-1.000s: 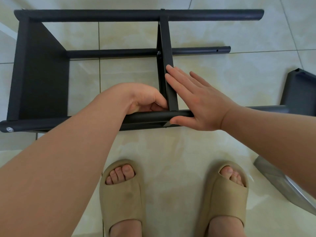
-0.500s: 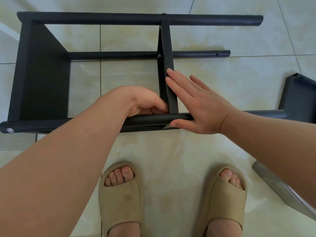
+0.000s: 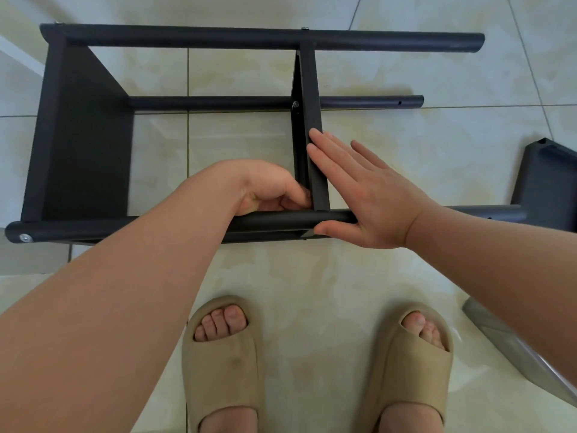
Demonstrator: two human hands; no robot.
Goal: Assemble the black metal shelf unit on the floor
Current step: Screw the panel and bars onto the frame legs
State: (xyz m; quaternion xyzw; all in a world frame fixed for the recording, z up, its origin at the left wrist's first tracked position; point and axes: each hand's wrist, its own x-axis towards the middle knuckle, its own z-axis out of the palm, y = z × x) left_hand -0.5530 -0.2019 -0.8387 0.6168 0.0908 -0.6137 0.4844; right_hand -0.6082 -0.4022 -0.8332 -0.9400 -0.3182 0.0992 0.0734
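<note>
The black shelf frame lies on its side on the tiled floor. Its near pole (image 3: 281,219) runs left to right under both hands. One shelf panel (image 3: 87,135) is fixed at the left end, and a middle shelf panel (image 3: 309,89) stands on edge between the poles. My left hand (image 3: 271,192) has its fingers curled into the corner where the middle panel meets the near pole; whatever they hold is hidden. My right hand (image 3: 362,189) lies flat with straight fingers against the middle panel's right face, thumb at the near pole.
The far pole (image 3: 406,42) and a shorter middle pole (image 3: 374,102) end free at the right. A loose black panel (image 3: 549,182) stands at the right edge. A grey flat object (image 3: 499,335) lies at lower right. My feet in tan slippers (image 3: 221,364) stand just in front of the frame.
The frame sits slightly lower in view as my head shifted. Both hands stay at the same joint, the left fingers shifting only slightly.
</note>
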